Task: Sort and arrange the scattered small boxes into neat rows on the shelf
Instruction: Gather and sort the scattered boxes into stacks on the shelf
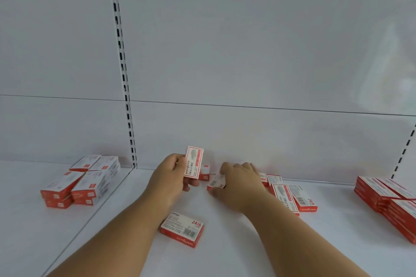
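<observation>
In the head view, a white shelf (236, 243) is seen from above and in front, backed by a pale panel (247, 51) with a slotted upright (126, 87) left of centre. The left hand (172, 177) is closed around one small red-and-white box (194, 162), which is held upright above the shelf with its printed face turned toward the camera. The right hand (239, 183) is lowered to the shelf near the back panel, its fingers gripping a second box (216, 182) that is tilted on one edge. Another box (182, 229) is laid flat between the two forearms, nearer the front edge. Just right of the right wrist, a few loose boxes (292, 198) are scattered at odd angles, partly overlapping. A small box (204, 172) is stood near the back, between the hands. A neat stack (389, 200) is set at the far right, and a looser pile (81, 183) is gathered on the neighbouring bay at the left.
</observation>
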A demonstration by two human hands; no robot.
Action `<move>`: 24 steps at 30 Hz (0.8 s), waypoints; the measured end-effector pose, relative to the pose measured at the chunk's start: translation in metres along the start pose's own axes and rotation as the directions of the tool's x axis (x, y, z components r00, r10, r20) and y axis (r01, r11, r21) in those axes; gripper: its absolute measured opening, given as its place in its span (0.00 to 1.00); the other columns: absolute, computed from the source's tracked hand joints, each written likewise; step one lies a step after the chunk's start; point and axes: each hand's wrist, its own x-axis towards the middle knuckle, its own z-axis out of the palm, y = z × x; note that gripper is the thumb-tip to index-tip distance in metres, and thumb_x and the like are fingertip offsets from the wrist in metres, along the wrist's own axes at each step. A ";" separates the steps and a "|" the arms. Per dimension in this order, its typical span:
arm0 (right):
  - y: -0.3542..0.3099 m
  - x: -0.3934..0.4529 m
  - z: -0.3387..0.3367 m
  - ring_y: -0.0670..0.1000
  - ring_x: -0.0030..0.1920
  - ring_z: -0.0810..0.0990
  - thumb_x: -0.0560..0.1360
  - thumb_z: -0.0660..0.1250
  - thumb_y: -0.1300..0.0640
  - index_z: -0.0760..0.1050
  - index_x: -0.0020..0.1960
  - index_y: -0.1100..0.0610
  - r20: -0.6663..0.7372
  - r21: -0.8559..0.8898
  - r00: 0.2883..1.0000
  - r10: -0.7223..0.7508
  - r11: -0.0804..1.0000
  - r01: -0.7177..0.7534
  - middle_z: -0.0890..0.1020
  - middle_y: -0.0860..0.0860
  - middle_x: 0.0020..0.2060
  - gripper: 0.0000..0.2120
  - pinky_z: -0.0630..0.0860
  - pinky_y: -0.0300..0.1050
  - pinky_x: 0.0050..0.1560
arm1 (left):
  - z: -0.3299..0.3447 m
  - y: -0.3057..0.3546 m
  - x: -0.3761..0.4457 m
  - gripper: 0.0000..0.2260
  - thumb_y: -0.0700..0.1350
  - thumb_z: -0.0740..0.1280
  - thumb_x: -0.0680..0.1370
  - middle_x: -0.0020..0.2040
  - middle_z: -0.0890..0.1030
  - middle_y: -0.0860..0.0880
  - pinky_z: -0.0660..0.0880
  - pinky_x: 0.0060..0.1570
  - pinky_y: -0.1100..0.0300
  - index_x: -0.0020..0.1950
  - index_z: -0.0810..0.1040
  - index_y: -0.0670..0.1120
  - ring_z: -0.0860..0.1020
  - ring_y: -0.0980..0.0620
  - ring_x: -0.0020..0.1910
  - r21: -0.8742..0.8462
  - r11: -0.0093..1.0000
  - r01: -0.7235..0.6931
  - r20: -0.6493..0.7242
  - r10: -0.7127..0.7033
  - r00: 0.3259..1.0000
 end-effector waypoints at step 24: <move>-0.026 -0.059 -0.052 0.61 0.39 0.82 0.80 0.58 0.68 0.70 0.57 0.65 0.091 0.994 0.952 0.292 -0.077 -0.072 0.80 0.65 0.44 0.06 0.76 0.46 0.31 | -0.024 0.029 -0.014 0.08 0.43 0.62 0.81 0.53 0.82 0.52 0.82 0.41 0.59 0.59 0.74 0.52 0.85 0.54 0.41 -0.103 0.984 -0.149 0.212 0.168 0.963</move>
